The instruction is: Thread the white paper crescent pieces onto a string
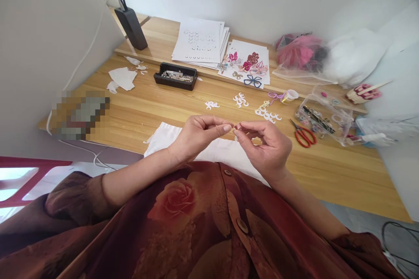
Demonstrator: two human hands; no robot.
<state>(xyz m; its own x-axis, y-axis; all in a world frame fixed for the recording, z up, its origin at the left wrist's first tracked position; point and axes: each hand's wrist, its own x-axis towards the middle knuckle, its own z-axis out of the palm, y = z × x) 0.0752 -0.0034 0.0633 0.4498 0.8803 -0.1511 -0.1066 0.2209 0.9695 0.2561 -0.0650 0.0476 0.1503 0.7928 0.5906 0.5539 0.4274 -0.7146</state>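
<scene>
1. I hold a tiny pale piece (235,130), too small to identify, in the air above a white cloth (163,137).
2. My left hand (198,137) grips it between thumb and forefinger.
3. My right hand (266,146) is curled, its fingertips pinching the same spot; fingertip contact steadies the work.
4. White paper cut-outs (240,100) and red scissors (304,136) lie beyond on the desk (327,174).

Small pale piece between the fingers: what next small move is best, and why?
Probably turn the tiny pale piece slowly before any release: the fingers of the left hand and right hand meet on it, and it is so small that it could easily drop.
</scene>
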